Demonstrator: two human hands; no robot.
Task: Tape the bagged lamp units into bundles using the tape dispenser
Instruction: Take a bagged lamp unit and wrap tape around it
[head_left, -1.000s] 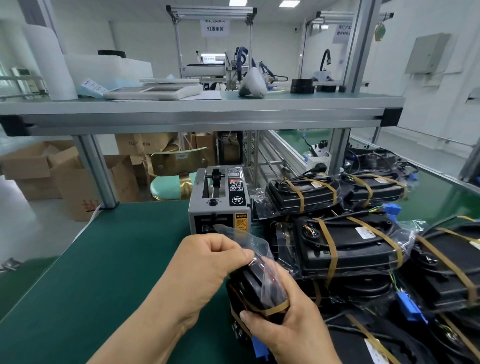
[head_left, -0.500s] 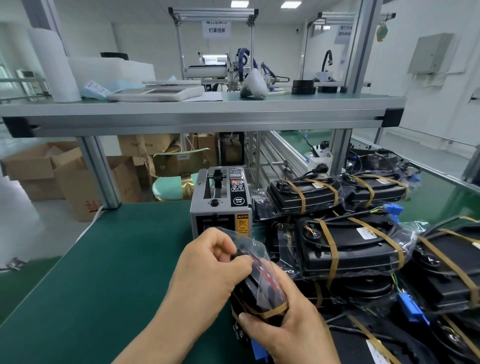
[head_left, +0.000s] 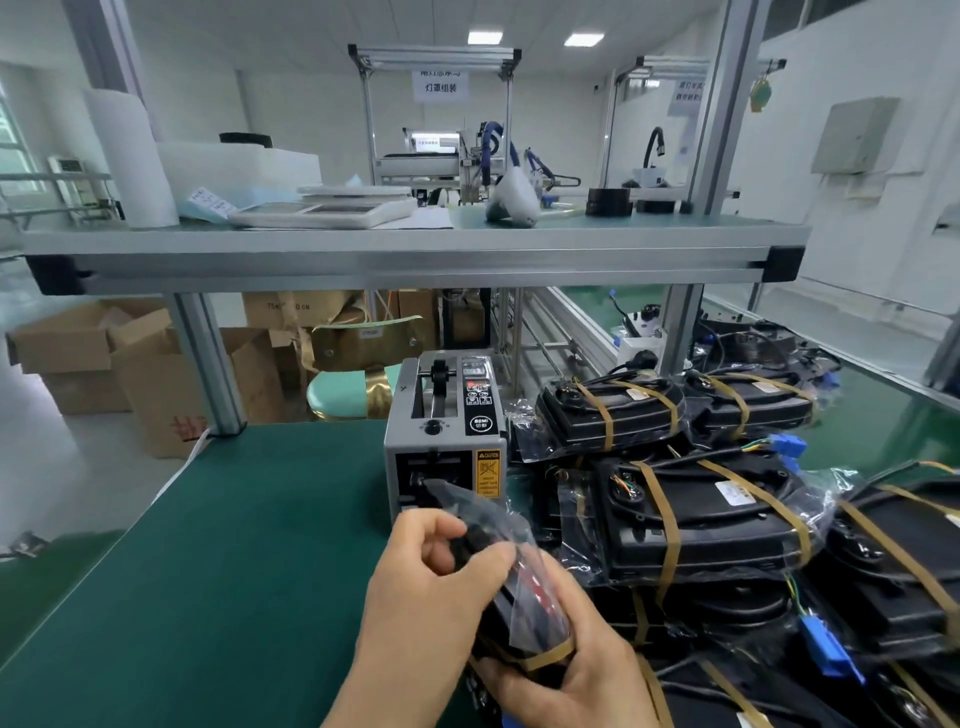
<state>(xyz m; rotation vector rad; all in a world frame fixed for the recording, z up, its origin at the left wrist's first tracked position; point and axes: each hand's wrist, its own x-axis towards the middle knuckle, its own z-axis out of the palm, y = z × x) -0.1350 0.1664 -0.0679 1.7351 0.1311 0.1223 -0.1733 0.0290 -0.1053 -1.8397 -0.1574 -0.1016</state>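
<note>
You have the bagged lamp unit (head_left: 519, 597) in both hands at 6 o'clock on the green bench (head_left: 208, 545), just in front of the tape dispenser (head_left: 447, 431). Your left hand (head_left: 421, 587) is closed over the top of the bag, fingers curled on the loose plastic. Your right hand (head_left: 571, 680) cups the unit from below, thumb pressed along one brown tape band (head_left: 540, 660) already wrapped at the near end.

Done, by the look of it: a large stock of taped bundles (head_left: 701, 525) lies piled from 2 to 4 o'clock, each carrying two bands across the bag. More sit behind at 1 o'clock (head_left: 608, 410).

Outstanding: the unit in hand shows only the one band, against two on each finished bundle, so I judge a second strip is due at the far end. The loose neck of the bag stands right at the dispenser's outlet; whether a cut strip waits there I cannot tell, as the plastic hides it.

No untaped units are visible on the bench. Whether more remain outside the frame cannot be judged.
</note>
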